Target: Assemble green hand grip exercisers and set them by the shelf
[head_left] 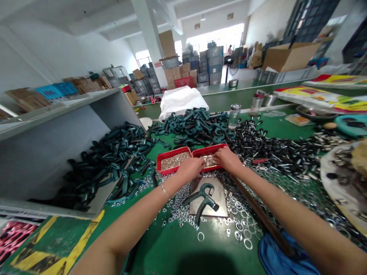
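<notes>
My left hand (pixel 187 170) rests at the join of two red trays, its fingers over the left tray (pixel 172 160), which is full of tiny metal rings. My right hand (pixel 228 159) reaches into the right tray (pixel 209 151), and its fingertips touch the same kind of rings. The fingers hide what either hand may hold. Below my wrists, a dark teal hand-grip spring tool (pixel 202 198) lies on a flat metal plate (pixel 221 202). Loose steel washers (pixel 237 225) are scattered around the plate on the green workbench (pixel 183 252).
A grey bin (pixel 51 152) of dark handles stands to the left. Teal handles (pixel 195 124) and black bolts (pixel 275 152) lie in heaps ahead. Nearby are a glass jar (pixel 234 116), a wooden stick (pixel 258 210) and blue cloth (pixel 281 256). Boxes and crates stand behind.
</notes>
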`<state>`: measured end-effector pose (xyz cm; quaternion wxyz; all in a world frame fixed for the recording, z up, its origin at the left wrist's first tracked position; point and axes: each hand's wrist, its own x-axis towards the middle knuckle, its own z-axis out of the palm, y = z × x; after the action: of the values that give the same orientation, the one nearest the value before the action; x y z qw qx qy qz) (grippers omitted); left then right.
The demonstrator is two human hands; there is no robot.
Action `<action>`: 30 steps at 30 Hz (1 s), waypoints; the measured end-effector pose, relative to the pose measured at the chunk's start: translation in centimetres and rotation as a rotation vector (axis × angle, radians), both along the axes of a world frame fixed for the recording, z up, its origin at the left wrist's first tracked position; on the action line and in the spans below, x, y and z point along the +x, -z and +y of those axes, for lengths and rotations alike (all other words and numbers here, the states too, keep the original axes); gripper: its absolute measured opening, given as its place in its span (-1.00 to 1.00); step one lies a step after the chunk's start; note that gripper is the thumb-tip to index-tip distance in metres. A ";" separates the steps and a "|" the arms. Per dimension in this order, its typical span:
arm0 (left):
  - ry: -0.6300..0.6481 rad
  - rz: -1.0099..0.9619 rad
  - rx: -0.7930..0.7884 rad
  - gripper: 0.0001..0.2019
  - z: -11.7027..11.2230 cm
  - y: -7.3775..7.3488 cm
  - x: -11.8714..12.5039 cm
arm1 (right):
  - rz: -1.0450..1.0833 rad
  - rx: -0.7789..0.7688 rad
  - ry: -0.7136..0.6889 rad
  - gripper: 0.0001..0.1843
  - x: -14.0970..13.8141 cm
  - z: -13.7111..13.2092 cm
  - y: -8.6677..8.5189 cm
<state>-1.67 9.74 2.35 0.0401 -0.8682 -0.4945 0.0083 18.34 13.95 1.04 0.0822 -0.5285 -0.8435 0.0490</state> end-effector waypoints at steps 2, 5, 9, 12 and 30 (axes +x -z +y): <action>0.016 0.041 -0.005 -0.79 2.7 0.1 1.0 | -0.033 -0.083 0.061 -0.77 -1.6 2.1 0.9; 0.018 0.070 -0.086 -0.85 5.9 1.7 2.2 | -0.064 -0.189 0.141 -0.75 -3.5 3.9 2.4; 0.020 0.055 -0.140 -0.85 7.6 4.1 2.2 | -0.047 -0.252 0.161 -0.75 -3.9 4.7 3.6; 0.024 -0.001 -0.118 -0.86 7.4 4.9 1.6 | 0.001 -0.231 0.179 -0.76 -3.7 4.7 3.9; -0.314 -1.210 -0.287 -0.81 -4.0 4.4 -4.2 | 0.867 -0.577 0.005 -0.78 1.5 -8.6 4.8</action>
<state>-5.86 5.73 -2.04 -0.3644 -0.6332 -0.5450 -0.4113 19.87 5.35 -3.80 0.2752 -0.4628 -0.6828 0.4938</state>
